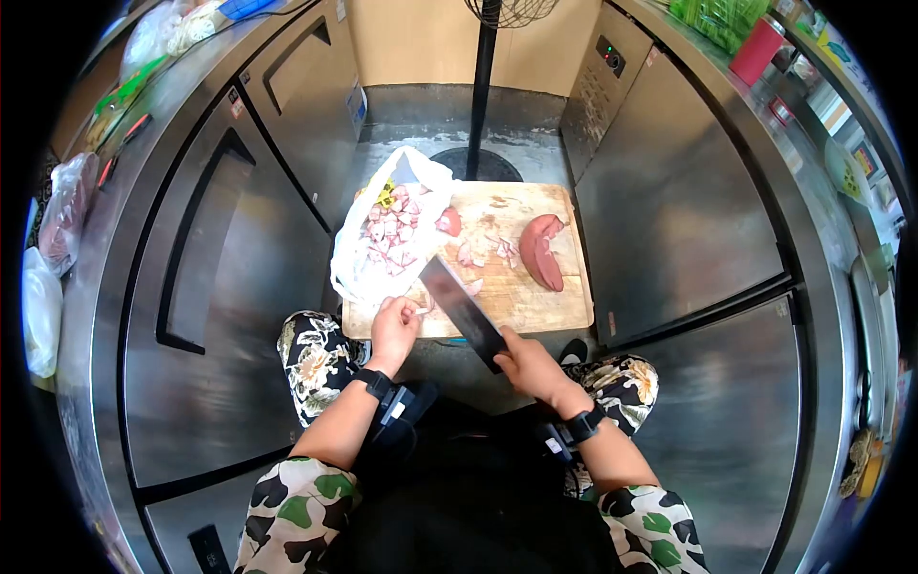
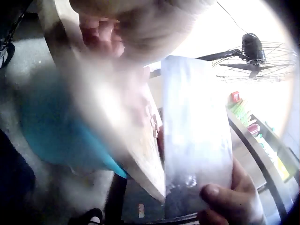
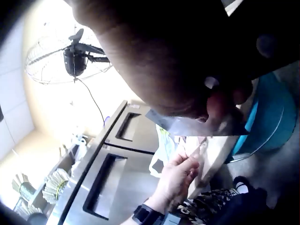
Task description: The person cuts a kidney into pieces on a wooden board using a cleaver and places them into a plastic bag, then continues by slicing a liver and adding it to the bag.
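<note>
My right hand (image 1: 531,366) grips a broad cleaver (image 1: 464,304) by its handle end, the blade slanting up to the left over the cutting board (image 1: 521,311). At the board's front left edge, my left hand (image 1: 394,330) has curled fingers and pinches a small pale piece of meat (image 1: 422,311). Just beyond it, an open white plastic bag (image 1: 346,251) holds many diced pink meat pieces (image 1: 387,234). A long curved reddish piece of meat (image 1: 541,253) lies on the right of the board. Small scraps (image 1: 505,251) and a redder chunk (image 1: 448,222) lie between.
A teal bucket (image 3: 276,119) stands beneath the board. Steel cabinets (image 1: 215,277) line both sides. Behind the board rises a fan stand (image 1: 481,96). Both counters carry things, such as a red bottle (image 1: 757,50) on the right and plastic bags (image 1: 69,206) on the left.
</note>
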A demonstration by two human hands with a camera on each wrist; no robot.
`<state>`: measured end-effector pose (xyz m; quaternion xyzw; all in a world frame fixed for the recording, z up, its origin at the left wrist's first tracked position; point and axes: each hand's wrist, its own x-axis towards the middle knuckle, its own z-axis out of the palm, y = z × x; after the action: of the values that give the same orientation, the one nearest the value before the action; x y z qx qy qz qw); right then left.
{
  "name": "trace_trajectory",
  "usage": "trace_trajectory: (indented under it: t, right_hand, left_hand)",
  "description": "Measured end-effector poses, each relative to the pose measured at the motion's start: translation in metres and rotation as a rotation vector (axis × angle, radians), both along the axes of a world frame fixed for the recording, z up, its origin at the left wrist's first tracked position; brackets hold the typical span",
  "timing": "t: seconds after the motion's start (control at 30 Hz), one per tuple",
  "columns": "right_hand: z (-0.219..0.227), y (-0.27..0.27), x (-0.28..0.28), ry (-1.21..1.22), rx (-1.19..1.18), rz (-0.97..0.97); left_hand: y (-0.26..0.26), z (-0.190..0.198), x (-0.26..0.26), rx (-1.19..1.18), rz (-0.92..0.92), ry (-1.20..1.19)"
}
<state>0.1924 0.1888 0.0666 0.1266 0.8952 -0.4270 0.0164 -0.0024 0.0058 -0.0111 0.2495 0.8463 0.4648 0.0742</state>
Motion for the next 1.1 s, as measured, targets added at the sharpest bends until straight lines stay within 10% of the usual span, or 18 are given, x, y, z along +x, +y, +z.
trace_trajectory:
  t: [0.1, 0.6, 0.8, 0.93, 1.1]
  right_hand:
    - [0.030, 0.009, 0.002, -0.098, -0.434, -0.197]
    - [-0.022, 0.069, -0.009, 0.093, -0.837, -0.424]
    - [-0.007, 0.074, -0.019, 0.190, -0.922, -0.482]
    - [-0.001, 0.076, -0.019, 0.244, -0.939, -0.529]
    - [0.002, 0.080, -0.018, 0.289, -0.916, -0.568]
  left_hand:
    - [0.013, 0.014, -0.004, -0.038, -0.059, 0.055]
    - [0.055, 0.028, -0.009, -0.299, -0.390, 0.076]
    - [0.048, -0.001, -0.034, 0.173, -0.173, -0.510]
    - [0.060, 0.044, -0.087, 0.413, 0.028, -0.394]
    - [0.058, 0.045, -0.148, 0.152, 0.120, -0.048]
